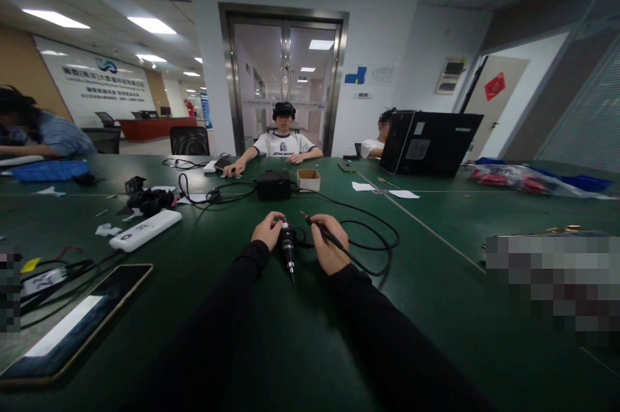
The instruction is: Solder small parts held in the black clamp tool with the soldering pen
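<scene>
My left hand (268, 232) is closed at the far end of a black and silver screwdriver-like tool (287, 244). Its thin metal tip points towards me, close to the green table (300, 347). In my right hand (330, 256) is a slim black pen-shaped tool with a cord (334, 239), which looks like a soldering iron; the fingers pinch it. That tool's tip points forward and left, apart from the other tool. A black cable (387, 231) loops on the table right of my right hand.
Ahead stand a black box (274, 185) with cables and a small open cardboard box (309, 181). Left lie a white power strip-like bar (146, 230) and a phone (77, 321). A black computer case (431, 143) stands far right. A person (285, 144) sits opposite.
</scene>
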Demonstrator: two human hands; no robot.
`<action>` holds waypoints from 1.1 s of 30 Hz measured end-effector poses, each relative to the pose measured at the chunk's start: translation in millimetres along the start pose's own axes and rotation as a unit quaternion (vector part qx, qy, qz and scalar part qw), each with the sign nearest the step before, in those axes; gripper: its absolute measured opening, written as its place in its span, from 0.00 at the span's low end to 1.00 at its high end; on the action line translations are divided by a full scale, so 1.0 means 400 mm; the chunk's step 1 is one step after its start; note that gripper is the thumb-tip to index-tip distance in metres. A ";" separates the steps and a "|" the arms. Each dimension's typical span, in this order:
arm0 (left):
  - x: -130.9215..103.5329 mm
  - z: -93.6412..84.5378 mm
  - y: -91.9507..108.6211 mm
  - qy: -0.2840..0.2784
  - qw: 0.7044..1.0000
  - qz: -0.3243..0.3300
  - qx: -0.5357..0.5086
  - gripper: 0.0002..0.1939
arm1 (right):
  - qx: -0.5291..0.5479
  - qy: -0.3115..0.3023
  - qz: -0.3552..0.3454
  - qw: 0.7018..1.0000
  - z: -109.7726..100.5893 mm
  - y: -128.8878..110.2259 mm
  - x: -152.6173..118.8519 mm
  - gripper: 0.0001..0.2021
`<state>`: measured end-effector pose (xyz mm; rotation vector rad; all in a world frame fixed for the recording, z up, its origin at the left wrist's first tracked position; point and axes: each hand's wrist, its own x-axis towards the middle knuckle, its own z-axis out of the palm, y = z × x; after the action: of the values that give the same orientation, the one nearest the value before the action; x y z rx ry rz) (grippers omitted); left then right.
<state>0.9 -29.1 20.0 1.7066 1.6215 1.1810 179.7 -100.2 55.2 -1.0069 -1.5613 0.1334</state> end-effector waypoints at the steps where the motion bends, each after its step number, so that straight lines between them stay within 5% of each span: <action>1: -0.001 -0.001 0.002 0.000 1.000 0.002 0.003 0.12 | 0.000 -0.002 0.001 1.000 0.000 0.001 0.000 0.07; 33: -0.004 0.000 0.005 0.003 1.000 0.009 -0.001 0.06 | -0.005 -0.012 0.014 1.000 -0.003 0.000 -0.001 0.07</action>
<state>1.9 -31.0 21.3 1.7207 1.6119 1.1968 180.5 -101.0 55.4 -1.0392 -1.5708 0.1570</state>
